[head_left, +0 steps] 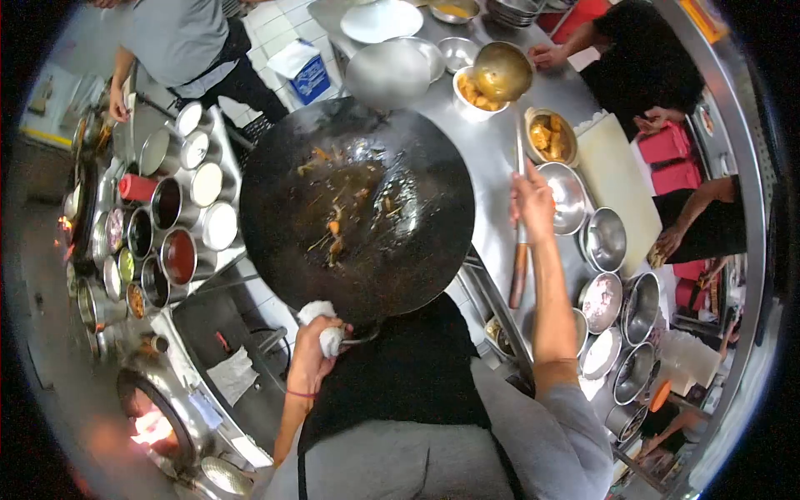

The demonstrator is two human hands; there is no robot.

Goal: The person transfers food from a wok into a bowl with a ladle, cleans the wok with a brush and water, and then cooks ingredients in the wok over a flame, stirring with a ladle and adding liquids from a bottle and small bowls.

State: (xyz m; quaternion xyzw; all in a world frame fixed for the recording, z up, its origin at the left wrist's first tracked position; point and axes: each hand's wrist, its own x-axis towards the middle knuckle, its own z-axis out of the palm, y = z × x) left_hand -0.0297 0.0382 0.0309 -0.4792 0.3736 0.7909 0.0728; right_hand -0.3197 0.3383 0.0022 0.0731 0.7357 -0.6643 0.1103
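My left hand (310,357) is closed on the handle of a large black wok (279,225), with a folded white cloth (318,313) in the grip. Scraps of food and oily sauce cling to the wok's inside. My right hand (532,202) is wrapped round the long shaft of a ladle (503,72), above its wooden end. The ladle's bowl hangs over a white bowl (468,110) with orange-brown pieces of food in it. Beside it stands another bowl (573,148) holding similar saucy pieces. A steel bowl (563,198) lies just beyond my right hand.
Sauce pots (179,255) and other containers crowd the left stand. A flame burns in the stove (152,425) at lower left. Several steel bowls (603,240) and a cutting board (621,183) line the right counter. Other people stand at the upper left and along the right.
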